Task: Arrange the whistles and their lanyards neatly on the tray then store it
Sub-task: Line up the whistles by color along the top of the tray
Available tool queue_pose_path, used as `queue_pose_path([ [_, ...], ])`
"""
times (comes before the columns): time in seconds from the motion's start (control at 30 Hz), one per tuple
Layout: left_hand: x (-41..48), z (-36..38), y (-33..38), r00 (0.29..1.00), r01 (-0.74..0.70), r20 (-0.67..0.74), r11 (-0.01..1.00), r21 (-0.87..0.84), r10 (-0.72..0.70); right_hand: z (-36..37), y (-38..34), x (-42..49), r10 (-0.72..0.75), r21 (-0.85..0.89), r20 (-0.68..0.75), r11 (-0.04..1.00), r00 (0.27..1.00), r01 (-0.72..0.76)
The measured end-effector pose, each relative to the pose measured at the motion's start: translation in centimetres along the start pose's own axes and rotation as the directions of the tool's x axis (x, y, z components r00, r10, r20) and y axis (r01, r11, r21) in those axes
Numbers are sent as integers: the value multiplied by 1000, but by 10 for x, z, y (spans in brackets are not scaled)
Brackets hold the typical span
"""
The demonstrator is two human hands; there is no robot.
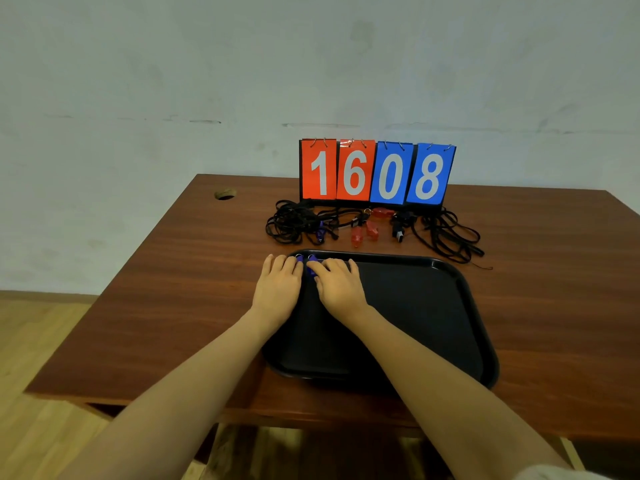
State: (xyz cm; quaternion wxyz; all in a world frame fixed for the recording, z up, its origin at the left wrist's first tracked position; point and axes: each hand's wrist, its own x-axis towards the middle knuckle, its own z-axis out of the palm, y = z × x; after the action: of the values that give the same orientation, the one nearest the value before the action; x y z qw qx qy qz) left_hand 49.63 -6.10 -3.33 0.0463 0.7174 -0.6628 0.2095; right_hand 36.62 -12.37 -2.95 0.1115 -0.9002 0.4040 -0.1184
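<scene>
A black tray point(433, 306) lies on the brown table. My left hand point(278, 284) and my right hand point(337, 284) sit side by side at its far left corner, palms down. Each pinches a purple whistle: the left one point(299, 259), the right one point(311, 265). Both thumbs are hidden under the hands. Behind the tray lie a tangle of black lanyards point(294, 221) with more purple whistles point(320, 233), red whistles point(356, 237), black whistles point(398, 233) and more lanyards point(450, 237).
A flip scoreboard point(377, 173) reading 1608 stands at the table's back edge, just behind the whistles. A round cable hole point(225, 194) is at the table's far left. A pale wall rises behind, and wooden floor shows at the left.
</scene>
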Motion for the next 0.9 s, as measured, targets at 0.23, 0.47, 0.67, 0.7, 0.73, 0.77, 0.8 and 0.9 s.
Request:
queue_pose_path([
  [0.23,1,0,-1,1000,1,27,1000,-1,-1,0,-4,1,3,-32,-5,999,1000,-4],
  [0.47,14,-17,7,998,25,61,999,-44,-22,-18,17,-8,-27,-127,-245,992,969,-5],
  [0.67,73,-19,28,969,21,246,995,-95,3,-57,70,25,184,-121,-142,972,973,-202],
  [0.7,82,-17,31,964,3,266,994,-111,27,-58,74,31,203,-117,-109,969,973,-216],
  [0.73,91,-13,34,956,-16,290,992,-128,52,-57,78,37,223,-108,-76,967,972,-231],
  [0.77,99,-9,37,946,-26,316,990,-138,69,-56,80,44,238,-100,-44,965,970,-242],
  [0.8,107,-5,38,939,-23,337,990,-139,69,-54,82,50,244,-96,-13,965,970,-245],
  [0.9,122,5,35,934,59,357,989,-135,-7,-48,86,65,238,-70,40,969,970,-235],
])
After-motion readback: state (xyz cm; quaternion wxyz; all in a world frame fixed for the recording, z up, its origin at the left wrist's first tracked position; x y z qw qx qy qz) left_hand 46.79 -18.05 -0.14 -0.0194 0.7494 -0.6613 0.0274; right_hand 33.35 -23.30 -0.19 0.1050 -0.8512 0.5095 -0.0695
